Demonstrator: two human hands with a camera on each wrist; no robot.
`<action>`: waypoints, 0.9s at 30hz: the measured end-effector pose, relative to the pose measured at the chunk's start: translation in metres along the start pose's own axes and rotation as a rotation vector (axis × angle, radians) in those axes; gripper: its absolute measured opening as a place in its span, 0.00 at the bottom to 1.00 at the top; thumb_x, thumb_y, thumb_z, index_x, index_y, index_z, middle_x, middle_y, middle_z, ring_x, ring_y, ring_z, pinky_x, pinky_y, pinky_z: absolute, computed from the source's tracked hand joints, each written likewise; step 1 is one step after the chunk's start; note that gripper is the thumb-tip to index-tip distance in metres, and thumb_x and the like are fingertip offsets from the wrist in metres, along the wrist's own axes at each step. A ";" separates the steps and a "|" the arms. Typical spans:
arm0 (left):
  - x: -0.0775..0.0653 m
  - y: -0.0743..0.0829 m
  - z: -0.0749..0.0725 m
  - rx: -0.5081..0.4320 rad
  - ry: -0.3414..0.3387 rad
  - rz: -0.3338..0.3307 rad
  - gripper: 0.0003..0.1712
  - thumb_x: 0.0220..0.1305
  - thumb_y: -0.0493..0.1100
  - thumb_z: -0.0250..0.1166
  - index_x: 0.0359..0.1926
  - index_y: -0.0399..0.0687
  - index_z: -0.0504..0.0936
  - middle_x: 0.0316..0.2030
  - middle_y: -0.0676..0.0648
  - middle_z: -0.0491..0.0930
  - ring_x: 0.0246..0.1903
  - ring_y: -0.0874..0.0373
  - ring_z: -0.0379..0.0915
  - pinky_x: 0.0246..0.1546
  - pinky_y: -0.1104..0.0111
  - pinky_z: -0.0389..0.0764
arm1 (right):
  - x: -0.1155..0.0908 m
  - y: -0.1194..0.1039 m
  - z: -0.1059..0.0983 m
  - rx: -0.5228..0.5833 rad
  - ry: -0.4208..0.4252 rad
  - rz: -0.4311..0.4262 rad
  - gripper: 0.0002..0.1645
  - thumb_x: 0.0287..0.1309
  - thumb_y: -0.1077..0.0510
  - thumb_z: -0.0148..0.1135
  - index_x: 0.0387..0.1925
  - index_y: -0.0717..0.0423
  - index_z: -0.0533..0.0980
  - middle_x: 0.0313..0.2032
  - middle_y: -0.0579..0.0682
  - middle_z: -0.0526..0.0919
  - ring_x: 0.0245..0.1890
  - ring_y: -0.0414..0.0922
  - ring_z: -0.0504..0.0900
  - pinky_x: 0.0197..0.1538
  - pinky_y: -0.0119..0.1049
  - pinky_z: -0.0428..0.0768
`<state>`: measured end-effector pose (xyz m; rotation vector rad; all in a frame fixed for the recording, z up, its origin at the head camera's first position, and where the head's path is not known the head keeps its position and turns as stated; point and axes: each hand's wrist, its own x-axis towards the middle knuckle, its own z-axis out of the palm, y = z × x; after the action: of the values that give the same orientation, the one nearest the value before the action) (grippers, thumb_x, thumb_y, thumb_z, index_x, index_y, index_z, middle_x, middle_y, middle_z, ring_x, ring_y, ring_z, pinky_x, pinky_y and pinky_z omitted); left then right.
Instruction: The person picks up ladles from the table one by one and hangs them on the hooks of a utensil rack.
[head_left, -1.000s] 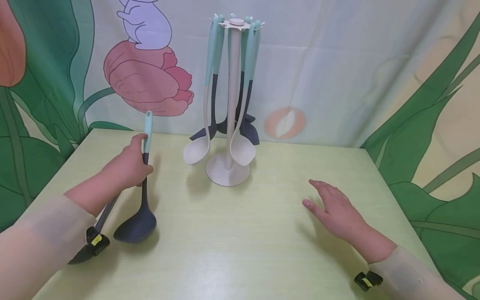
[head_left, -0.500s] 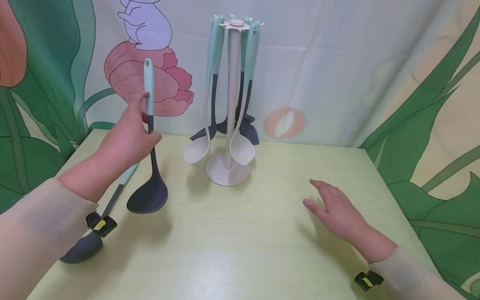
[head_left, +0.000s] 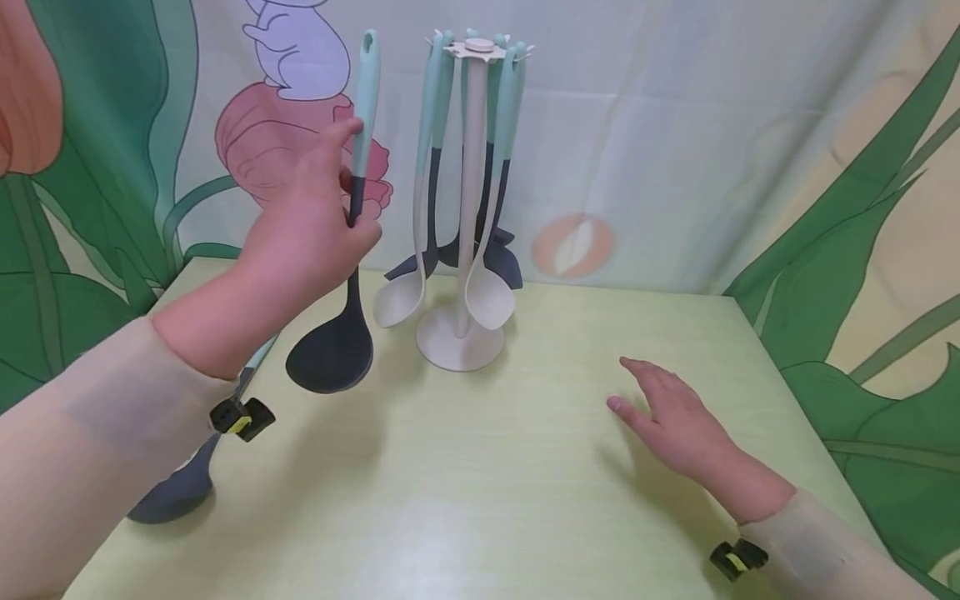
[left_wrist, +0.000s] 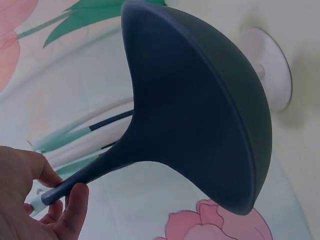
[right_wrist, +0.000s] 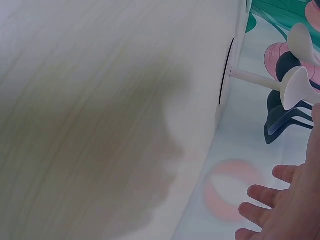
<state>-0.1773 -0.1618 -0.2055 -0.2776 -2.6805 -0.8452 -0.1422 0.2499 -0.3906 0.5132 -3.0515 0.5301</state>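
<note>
My left hand (head_left: 307, 225) grips a ladle (head_left: 333, 350) where its mint handle meets the dark shaft, and the ladle hangs upright above the table, bowl down. In the left wrist view the dark bowl (left_wrist: 195, 105) fills the middle, with thumb and fingers round the shaft. Just right of the ladle stands a white utensil rack (head_left: 459, 342), hung with several mint-handled utensils, among them two with white spoon-like heads (head_left: 491, 298). Over the table's right side, my right hand (head_left: 678, 425) has relaxed, spread fingers and holds nothing.
A second dark utensil (head_left: 176, 492) with a rounded head lies on the table's left side, partly hidden by my left forearm. Behind the pale green table (head_left: 570, 483) hangs a printed curtain (head_left: 645, 167) with flowers and leaves.
My left hand has raised the ladle off the table and carried it rightward, closer to the rack. The right hand stays in place.
</note>
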 end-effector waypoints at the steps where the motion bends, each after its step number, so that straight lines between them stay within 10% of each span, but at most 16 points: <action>1: 0.000 0.003 0.000 0.000 0.003 0.006 0.47 0.61 0.36 0.56 0.75 0.57 0.42 0.48 0.42 0.68 0.33 0.49 0.72 0.25 0.59 0.74 | 0.001 -0.001 0.001 0.003 -0.002 -0.004 0.45 0.68 0.31 0.43 0.73 0.57 0.54 0.69 0.60 0.58 0.67 0.58 0.53 0.66 0.62 0.56; 27: 0.007 0.032 0.006 -0.011 -0.060 0.092 0.48 0.60 0.34 0.55 0.77 0.62 0.44 0.52 0.39 0.68 0.30 0.52 0.70 0.30 0.62 0.77 | -0.001 0.001 -0.003 0.013 -0.008 0.004 0.44 0.69 0.33 0.44 0.73 0.57 0.54 0.69 0.60 0.58 0.67 0.58 0.53 0.65 0.63 0.57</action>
<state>-0.1766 -0.1316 -0.1905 -0.4320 -2.6951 -0.8360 -0.1419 0.2515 -0.3883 0.5103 -3.0593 0.5500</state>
